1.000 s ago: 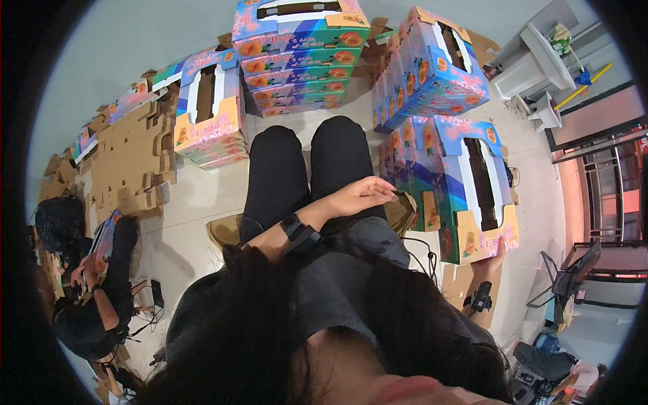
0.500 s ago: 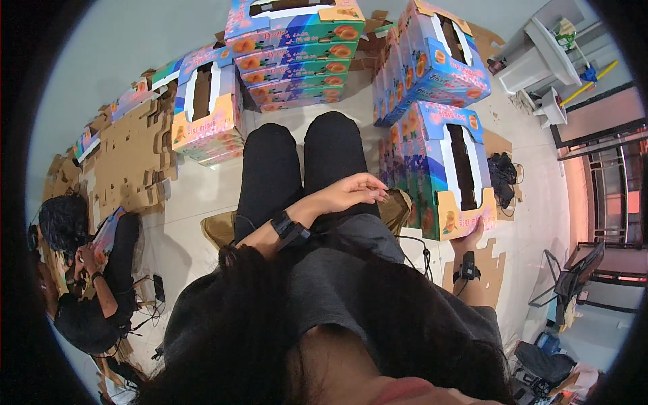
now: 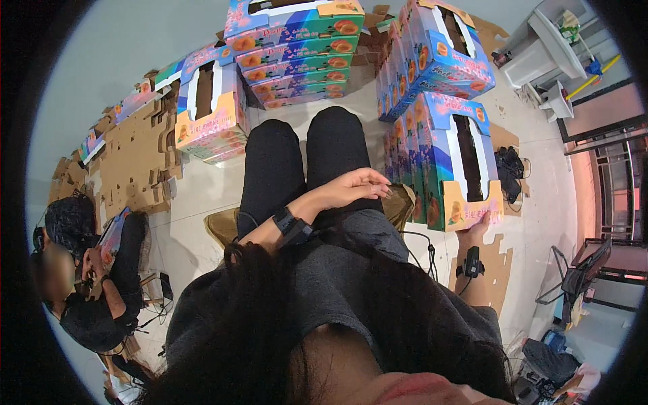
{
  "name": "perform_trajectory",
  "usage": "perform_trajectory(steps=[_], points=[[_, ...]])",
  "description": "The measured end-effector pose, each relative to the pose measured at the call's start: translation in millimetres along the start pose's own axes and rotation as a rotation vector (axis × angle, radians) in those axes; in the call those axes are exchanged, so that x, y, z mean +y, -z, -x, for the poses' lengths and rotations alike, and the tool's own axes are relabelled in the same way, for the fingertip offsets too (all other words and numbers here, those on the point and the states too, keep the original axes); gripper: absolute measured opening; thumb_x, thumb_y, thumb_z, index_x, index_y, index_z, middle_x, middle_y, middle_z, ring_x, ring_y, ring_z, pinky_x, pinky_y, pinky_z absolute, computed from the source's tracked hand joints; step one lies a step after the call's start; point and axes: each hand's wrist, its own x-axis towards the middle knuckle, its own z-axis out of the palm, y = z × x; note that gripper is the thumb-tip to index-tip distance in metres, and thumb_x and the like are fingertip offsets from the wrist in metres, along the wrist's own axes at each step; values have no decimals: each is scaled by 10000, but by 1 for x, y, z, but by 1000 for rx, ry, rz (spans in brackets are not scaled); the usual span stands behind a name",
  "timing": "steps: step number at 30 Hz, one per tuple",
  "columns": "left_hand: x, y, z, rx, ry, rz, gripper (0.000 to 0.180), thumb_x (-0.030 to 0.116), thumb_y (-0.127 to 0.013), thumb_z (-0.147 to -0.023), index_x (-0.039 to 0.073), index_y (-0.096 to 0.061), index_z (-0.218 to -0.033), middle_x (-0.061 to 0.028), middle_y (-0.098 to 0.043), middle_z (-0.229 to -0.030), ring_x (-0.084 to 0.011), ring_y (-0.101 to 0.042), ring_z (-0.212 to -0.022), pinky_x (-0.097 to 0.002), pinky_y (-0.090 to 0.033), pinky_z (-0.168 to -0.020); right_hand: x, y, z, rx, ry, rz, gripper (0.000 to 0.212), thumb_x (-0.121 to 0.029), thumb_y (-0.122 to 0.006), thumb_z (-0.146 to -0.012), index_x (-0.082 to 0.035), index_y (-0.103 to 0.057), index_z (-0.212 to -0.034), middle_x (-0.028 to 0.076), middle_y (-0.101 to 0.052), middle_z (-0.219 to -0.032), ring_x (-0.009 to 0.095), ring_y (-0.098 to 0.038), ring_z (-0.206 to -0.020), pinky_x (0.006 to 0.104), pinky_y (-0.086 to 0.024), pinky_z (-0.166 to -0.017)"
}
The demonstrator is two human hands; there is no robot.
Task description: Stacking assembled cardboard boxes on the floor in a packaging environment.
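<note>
A colourful fruit carton, printed with peaches and with a dark cut-out slot in its top face, stands at the front of a row on my right. My right hand holds the near lower edge of this carton, thumb against its end and the other fingers mostly hidden underneath. Over my lap, my left hand hangs loosely with its fingers stretched out and nothing in it. Both wrists wear black devices on straps.
More cartons stand ahead: a tall stack, a row at far right and another at left. Flattened cardboard lies left. Another person sits at lower left. A folding chair stands right.
The view has turned slightly, so the right-hand cartons appear a little higher. My right hand stays at the carton's near edge, and my left hand keeps nearly the same pose.
</note>
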Motion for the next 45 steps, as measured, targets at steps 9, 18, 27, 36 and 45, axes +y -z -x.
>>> perform_trajectory(steps=[9,18,27,36,45], points=[[-1,4,0,2,-5,12,284,137,-438,-952,12,-455,-1207,-131,-535,-1155,-215,-532,-1091,-327,-438,-935,2,-2,-8,7,5,68,618,-584,-264,-893,-153,-371,-1324,88,-476,-1280,284,-481,-1150,461,-428,-911],[-4,2,1,-3,-4,20,277,139,-440,-952,18,-460,-1201,-125,-538,-1146,-217,-533,-1088,-332,-435,-935,6,6,-18,34,63,29,547,-498,-207,-935,-153,-361,-1331,93,-471,-1283,284,-475,-1160,445,-426,-922],[-3,4,2,-2,-7,34,277,141,-448,-949,15,-462,-1195,-130,-541,-1148,-221,-531,-1097,-332,-436,-934,2,-10,-12,128,-19,113,624,-593,-205,-888,-172,-405,-1303,75,-497,-1265,275,-499,-1144,455,-447,-900],[-4,6,1,-15,-7,37,279,134,-443,-951,9,-456,-1200,-135,-540,-1144,-225,-534,-1096,-332,-439,-933,1,-8,-1,93,1,75,628,-592,-228,-885,-169,-387,-1320,83,-484,-1281,279,-481,-1163,460,-427,-921],[-2,1,1,-7,8,30,280,134,-451,-948,11,-458,-1200,-122,-539,-1139,-214,-529,-1096,-321,-443,-926,-2,-4,1,207,-43,186,618,-627,-294,-858,-205,-424,-1290,70,-509,-1240,262,-513,-1101,450,-434,-892]])
